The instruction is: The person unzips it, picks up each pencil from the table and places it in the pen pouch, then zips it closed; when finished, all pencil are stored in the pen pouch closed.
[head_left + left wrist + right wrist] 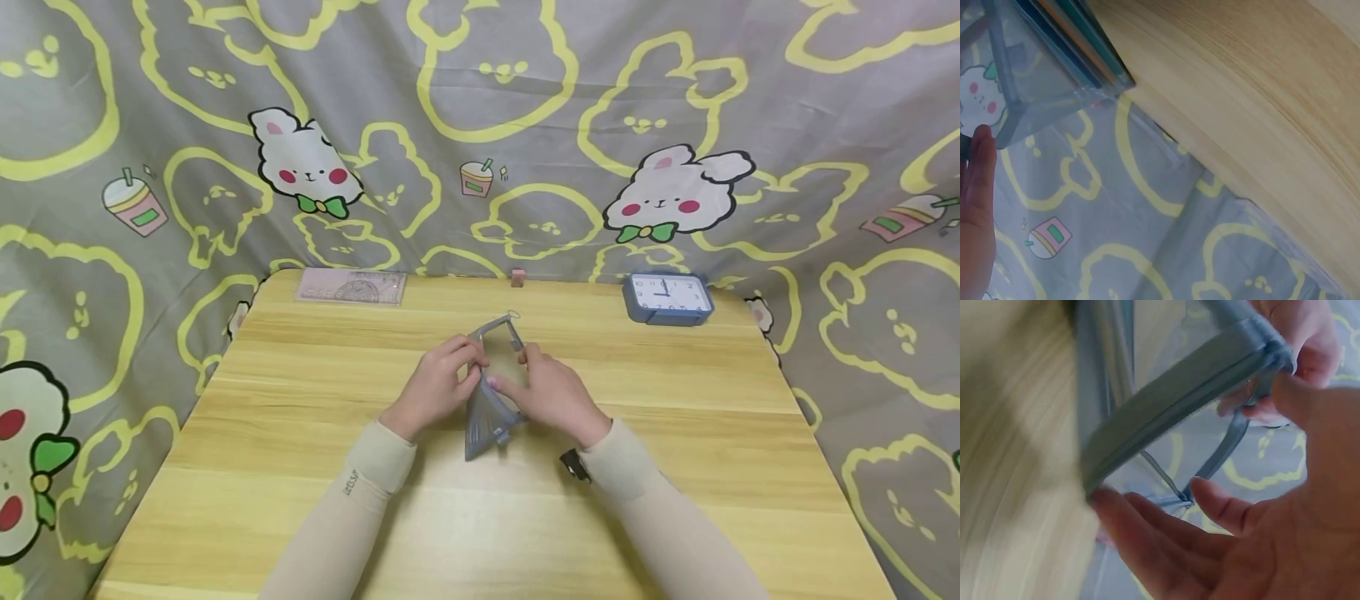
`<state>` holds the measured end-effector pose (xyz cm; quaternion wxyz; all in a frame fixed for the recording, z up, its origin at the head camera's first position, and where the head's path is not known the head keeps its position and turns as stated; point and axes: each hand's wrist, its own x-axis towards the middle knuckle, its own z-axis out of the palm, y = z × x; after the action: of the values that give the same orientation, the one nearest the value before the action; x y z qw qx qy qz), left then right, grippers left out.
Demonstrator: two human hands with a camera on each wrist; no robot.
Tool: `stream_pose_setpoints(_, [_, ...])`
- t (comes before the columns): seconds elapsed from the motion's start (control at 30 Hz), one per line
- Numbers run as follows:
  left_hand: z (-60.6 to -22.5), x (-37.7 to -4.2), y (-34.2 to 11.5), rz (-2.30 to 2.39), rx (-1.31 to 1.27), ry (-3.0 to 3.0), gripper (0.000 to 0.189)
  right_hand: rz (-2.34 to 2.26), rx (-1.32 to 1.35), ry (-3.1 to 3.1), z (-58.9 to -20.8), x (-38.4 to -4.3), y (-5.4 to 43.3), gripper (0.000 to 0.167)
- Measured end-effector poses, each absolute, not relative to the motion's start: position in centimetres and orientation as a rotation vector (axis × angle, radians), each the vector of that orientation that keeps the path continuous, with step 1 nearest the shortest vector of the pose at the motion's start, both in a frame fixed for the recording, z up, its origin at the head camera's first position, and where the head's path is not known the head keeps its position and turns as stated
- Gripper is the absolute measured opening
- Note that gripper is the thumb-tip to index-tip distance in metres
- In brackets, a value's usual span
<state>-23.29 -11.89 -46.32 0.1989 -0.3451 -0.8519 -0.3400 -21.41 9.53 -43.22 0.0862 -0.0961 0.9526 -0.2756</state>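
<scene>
Between both hands, near the middle of the table, is a see-through pencil case (489, 423) with grey-blue edging and a zip. Its top gapes open and its body is tilted. Fingers and thumb of my left hand (438, 385) pinch the rim on the left side. On the opposite side, my right hand (557, 390) grips the rim, thumb at the near edge and fingers farther up. Several long, slim coloured items (1082, 44) show through the clear wall in the left wrist view. The right wrist view shows the grey edge band (1179, 403) close up beside the right fingertips.
A blue desk clock (667, 297) stands at the back right of the wooden table (247, 467). At the back left lies a flat pink printed piece (351, 287). A small pink block (518, 278) sits at the back edge, before a patterned curtain (420, 242).
</scene>
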Motion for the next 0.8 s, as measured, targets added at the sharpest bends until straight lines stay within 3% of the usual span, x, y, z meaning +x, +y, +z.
stream_pose_setpoints(0.3, [-46.1,-23.0,-11.2,-0.89,-0.893,-2.404,0.014,-0.624,-0.371,2.953,-43.8,-17.7,10.6,0.044])
stream_pose_setpoints(0.47, [-46.2,-22.7,-10.6,-0.867,-0.851,-2.416,0.013,-0.689,-0.387,2.968,-44.2,-17.9,11.8,0.027])
stream_pose_setpoints(0.63, [-45.9,-22.4,-10.3,-0.891,-0.808,-2.394,0.014,-1.033,-0.491,2.901,-44.4,-18.6,13.2,0.012])
stream_pose_setpoints(0.8, [-45.6,-22.2,-11.3,-0.92,-0.809,-2.405,0.015,-1.154,-0.619,3.096,-44.1,-19.7,16.1,0.006])
